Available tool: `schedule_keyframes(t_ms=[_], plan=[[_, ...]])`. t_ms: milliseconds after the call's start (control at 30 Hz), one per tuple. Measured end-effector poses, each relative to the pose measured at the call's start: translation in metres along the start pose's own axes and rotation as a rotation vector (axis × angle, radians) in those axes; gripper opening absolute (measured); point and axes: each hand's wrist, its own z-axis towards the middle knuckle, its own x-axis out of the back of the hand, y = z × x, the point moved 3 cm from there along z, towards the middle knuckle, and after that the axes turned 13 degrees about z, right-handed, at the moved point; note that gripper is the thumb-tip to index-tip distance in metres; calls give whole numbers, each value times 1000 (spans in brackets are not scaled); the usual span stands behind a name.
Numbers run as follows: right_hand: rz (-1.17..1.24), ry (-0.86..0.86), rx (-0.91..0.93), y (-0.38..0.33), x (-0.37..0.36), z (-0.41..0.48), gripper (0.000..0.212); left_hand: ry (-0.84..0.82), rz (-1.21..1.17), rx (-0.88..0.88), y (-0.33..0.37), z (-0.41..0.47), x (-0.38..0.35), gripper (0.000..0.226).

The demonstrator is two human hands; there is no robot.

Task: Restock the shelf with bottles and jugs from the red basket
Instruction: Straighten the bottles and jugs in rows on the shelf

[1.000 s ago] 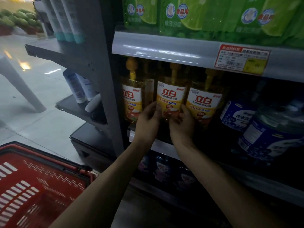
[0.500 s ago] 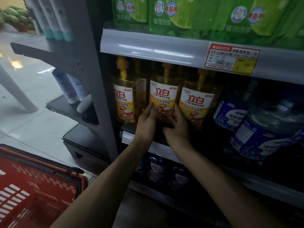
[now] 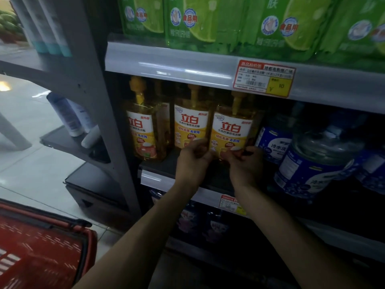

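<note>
Three yellow pump bottles of dish soap stand in a row on the middle shelf [image 3: 155, 178]: a left bottle [image 3: 141, 130], a middle bottle [image 3: 190, 126] and a right bottle [image 3: 231, 130]. My left hand [image 3: 193, 158] and my right hand [image 3: 246, 164] hold the right bottle at its base, one on each side, fingers curled round it. The left hand sits in the gap between the middle and right bottles. The red basket [image 3: 41, 247] stands on the floor at the lower left; its contents are not visible.
Large blue-labelled water jugs [image 3: 312, 161] crowd the shelf just right of the soap bottles. Green refill pouches [image 3: 208, 19] fill the shelf above, with a price tag [image 3: 264, 78] on its rail. Dark bottles stand on the shelf below. A grey side rack [image 3: 68, 142] holds white tubes.
Both hands have shifted right, from the base of the middle yellow bottle to the base of the right one, and their fingers have curled tighter. The view has swung slightly left.
</note>
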Motion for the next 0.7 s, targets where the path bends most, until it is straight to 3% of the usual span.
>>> schedule_keyframes(t_ms=[367,700], plan=[[-72,-20,24,2,5,6,41,119,-50,60,-1,5,-21,39],[-107,-148,-36,-11,14,6,34,57,22,2,3,1,-22,42]])
